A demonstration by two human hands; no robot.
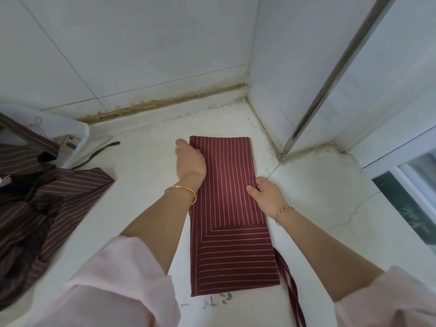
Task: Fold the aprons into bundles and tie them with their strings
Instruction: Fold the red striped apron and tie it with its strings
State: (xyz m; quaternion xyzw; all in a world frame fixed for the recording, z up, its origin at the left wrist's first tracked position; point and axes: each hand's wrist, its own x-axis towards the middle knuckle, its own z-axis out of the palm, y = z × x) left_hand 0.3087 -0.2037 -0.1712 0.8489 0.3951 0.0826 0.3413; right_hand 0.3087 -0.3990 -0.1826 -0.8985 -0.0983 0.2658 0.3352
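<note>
A dark red apron [228, 223] with thin white stripes lies on the white counter, folded into a long narrow strip running away from me. Its strings [291, 286] trail off the near right corner toward the counter's front. My left hand [190, 161] rests flat along the strip's left edge near the far end, fingers straight. My right hand [266, 193] pinches the strip's right edge about halfway along, thumb on top of the cloth.
A heap of brown striped aprons [44, 204] covers the counter's left side. Behind it stands a white plastic bin [73, 135], with a brown strap [101, 149] beside it. Tiled walls close the back and right; a window frame [405, 166] is at the right.
</note>
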